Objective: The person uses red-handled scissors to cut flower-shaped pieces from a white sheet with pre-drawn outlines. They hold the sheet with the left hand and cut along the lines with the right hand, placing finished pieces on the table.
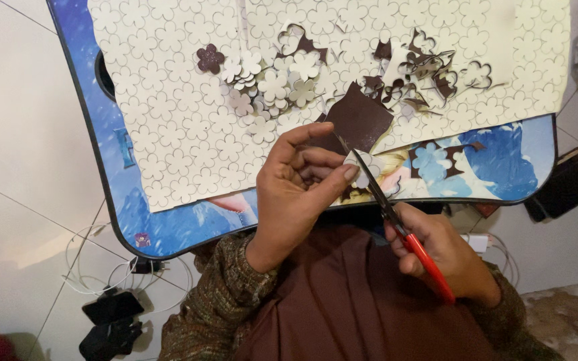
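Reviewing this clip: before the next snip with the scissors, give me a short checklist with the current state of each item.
1. Left hand grips the flower-shaped piece between thumb and fingertips: ok.
2. Right hand holds the red-handled scissors, blades pointing up toward the piece: ok.
3. Blades meet the piece's edge: ok, the tip runs alongside it.
4. Left fingertips clear of the blades: cannot tell, the thumb lies very close to the blade line.
5. Work supported over the blue lap table: not ok, the piece is held in the air at the table's near edge.
6. Pile of cut flowers and scraps out of the cutting path: ok, they lie farther back on the white sheet.
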### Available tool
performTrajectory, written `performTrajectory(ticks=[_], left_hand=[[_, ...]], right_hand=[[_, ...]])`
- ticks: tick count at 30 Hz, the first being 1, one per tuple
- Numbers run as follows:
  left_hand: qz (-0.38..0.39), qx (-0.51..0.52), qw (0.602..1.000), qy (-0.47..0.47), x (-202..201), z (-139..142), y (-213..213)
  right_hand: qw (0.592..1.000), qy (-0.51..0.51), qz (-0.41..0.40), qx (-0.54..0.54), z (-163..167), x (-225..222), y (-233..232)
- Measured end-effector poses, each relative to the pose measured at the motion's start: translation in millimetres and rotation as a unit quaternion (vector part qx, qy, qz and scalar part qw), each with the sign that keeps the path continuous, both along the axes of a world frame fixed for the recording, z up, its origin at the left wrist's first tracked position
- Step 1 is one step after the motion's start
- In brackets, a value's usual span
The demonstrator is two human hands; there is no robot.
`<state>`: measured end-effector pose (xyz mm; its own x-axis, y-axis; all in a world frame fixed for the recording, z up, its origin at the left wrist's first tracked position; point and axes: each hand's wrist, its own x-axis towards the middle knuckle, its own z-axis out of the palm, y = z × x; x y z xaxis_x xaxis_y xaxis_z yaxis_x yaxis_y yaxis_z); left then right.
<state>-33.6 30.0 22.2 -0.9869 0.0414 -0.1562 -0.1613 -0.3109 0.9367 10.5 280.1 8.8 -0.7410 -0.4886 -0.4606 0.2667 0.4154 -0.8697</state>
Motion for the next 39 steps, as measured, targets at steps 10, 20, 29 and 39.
performTrajectory(ticks=[10,20,29,39], left_hand=[[0.007,0.022,1.0,0.009,3,-7,1],[-0.032,0.109,0.993,-0.006,15,-18,18],[-0.051,0.156,0.985,-0.048,23,-27,31],[-0.049,0.142,0.987,-0.054,23,-35,33]], right_hand=[[1.0,-0.01,-0.004,-0.015,4,-3,-4],[0.991,-0.072,-0.077,-0.077,14,-5,-19],[0.98,-0.073,-0.12,-0.143,-2,5,-28],[0.978,-0.04,-0.165,-0.119,3,6,-43]])
